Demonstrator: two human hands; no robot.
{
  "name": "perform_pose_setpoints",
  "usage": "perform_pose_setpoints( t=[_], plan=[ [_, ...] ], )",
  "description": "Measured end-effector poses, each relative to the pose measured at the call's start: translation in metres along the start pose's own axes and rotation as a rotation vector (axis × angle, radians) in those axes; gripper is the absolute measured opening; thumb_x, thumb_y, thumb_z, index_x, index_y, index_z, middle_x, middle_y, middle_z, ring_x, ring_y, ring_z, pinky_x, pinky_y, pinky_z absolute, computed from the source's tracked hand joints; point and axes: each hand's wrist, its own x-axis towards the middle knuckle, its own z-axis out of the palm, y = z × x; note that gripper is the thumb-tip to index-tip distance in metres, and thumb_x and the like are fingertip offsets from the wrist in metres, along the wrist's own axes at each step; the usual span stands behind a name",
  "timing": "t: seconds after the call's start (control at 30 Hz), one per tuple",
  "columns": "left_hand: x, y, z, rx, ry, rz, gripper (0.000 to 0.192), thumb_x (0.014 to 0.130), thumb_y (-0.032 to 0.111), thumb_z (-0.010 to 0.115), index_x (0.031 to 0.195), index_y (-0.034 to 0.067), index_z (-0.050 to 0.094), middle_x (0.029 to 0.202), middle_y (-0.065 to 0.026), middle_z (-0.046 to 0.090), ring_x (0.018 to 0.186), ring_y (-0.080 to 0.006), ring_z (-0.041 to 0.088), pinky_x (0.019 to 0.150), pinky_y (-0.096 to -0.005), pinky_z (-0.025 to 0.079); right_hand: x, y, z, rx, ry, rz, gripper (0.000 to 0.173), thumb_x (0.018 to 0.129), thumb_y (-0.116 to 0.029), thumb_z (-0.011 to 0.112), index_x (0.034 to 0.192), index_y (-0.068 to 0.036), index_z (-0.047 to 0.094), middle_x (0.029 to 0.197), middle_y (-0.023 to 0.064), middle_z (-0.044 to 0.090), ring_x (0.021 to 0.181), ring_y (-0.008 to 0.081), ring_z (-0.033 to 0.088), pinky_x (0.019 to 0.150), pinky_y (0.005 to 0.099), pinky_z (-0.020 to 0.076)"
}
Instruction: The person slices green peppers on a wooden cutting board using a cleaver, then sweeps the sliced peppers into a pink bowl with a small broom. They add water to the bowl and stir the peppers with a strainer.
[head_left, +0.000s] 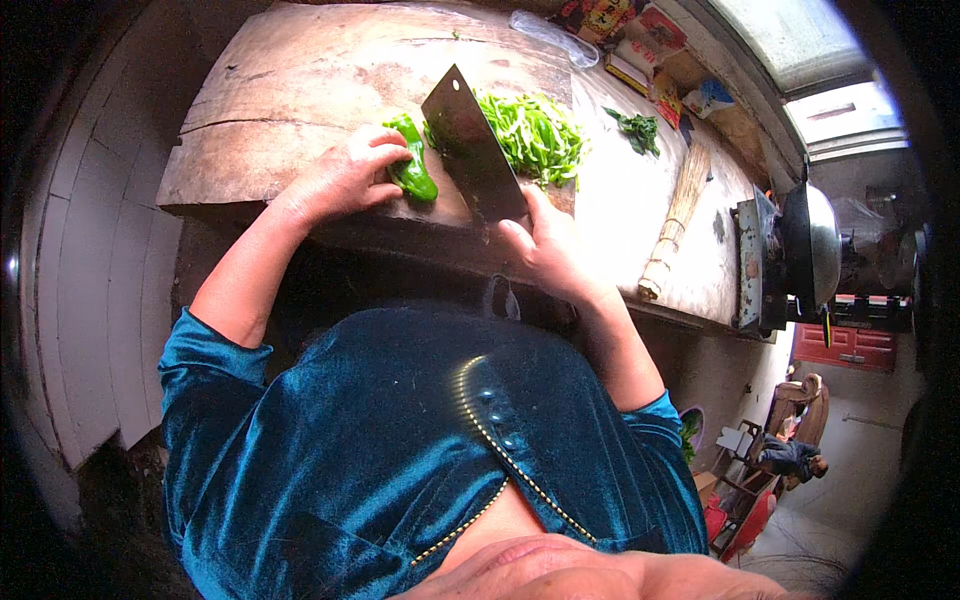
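Under the fingers of my left hand (356, 172), a glossy green pepper (417, 166) lies on a worn wooden cutting board (300, 82). My right hand (553, 238) grips a broad, dark-bladed cleaver (476, 142) near the board's front edge; its handle is hidden in my palm. The blade slants away from me, a short gap to the right of the pepper. A small green bit shows at the blade's left side. Thin green pepper strips (541, 139) form a heap just right of the blade, which covers part of it.
Right of the board are dark green leaves (637, 131) and a tied bundle of straw-like stalks (679, 217). A clear plastic bag (555, 37) and colourful packets (652, 45) lie behind. A wok (814, 240) stands at the far right. A person (791, 457) sits in the background.
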Motion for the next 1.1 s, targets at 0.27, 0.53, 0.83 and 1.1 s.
perform_pose_setpoints(
  t=[0.27,0.53,0.83,1.1],
  plan=[
    [0.008,0.000,0.007,0.029,-0.087,-0.024,0.048,0.069,0.026,0.074,0.107,0.001,0.057,0.114,-0.0133,0.054,0.110,-0.0311,0.050,0.094,-0.0375,0.043,0.013,-0.028,-0.018,-0.072,-0.042,0.013,0.046,0.087,-0.026,0.057,0.121,0.003,0.043,0.091,0.0262,0.062,0.088,0.0407,0.060,0.078,0.0446,0.0473],
    [0.012,-0.001,0.006,0.153,-0.126,-0.103,0.053,0.069,0.033,0.072,0.107,0.000,0.056,0.113,-0.0185,0.053,0.110,-0.0346,0.048,0.095,-0.0409,0.041,0.041,-0.055,-0.010,-0.262,-0.024,-0.105,0.044,0.088,-0.024,0.055,0.121,0.003,0.043,0.090,0.0292,0.061,0.088,0.0433,0.059,0.078,0.0467,0.0475],
    [0.023,-0.008,0.015,0.126,-0.238,-0.163,0.044,0.069,0.029,0.071,0.102,0.001,0.060,0.107,-0.0187,0.055,0.107,-0.0338,0.050,0.093,-0.0413,0.043,0.062,-0.065,-0.001,-0.329,-0.015,-0.218,0.031,0.088,-0.022,0.053,0.105,0.004,0.046,0.085,0.0285,0.060,0.084,0.0439,0.059,0.076,0.0482,0.0472],
    [0.017,-0.020,0.030,0.018,-0.005,0.000,0.025,0.076,0.016,0.063,0.096,0.002,0.059,0.101,-0.0145,0.056,0.103,-0.0321,0.050,0.091,-0.0394,0.044,0.097,-0.036,0.011,-0.113,-0.032,-0.068,0.039,0.088,-0.025,0.054,0.116,0.001,0.047,0.096,0.0262,0.062,0.093,0.0410,0.059,0.082,0.0442,0.0469]
  ],
)
